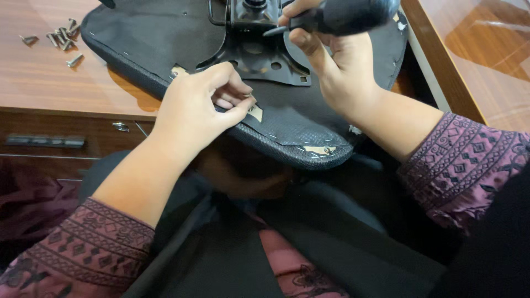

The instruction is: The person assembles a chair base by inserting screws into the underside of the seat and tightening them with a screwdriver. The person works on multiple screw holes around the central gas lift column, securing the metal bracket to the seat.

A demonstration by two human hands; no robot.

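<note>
Silver screws (59, 40) beside black seat (138, 38).

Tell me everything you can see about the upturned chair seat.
The chair seat lies underside up on the wooden desk, its near edge overhanging. Black fabric is stapled around the rim, and a black metal plate is mounted centrally. The left hand pinches something small at its edge; the right hand grips a black tool above.

Matt black cloth seat (165, 38); glossy wooden desk (44, 77)
</note>
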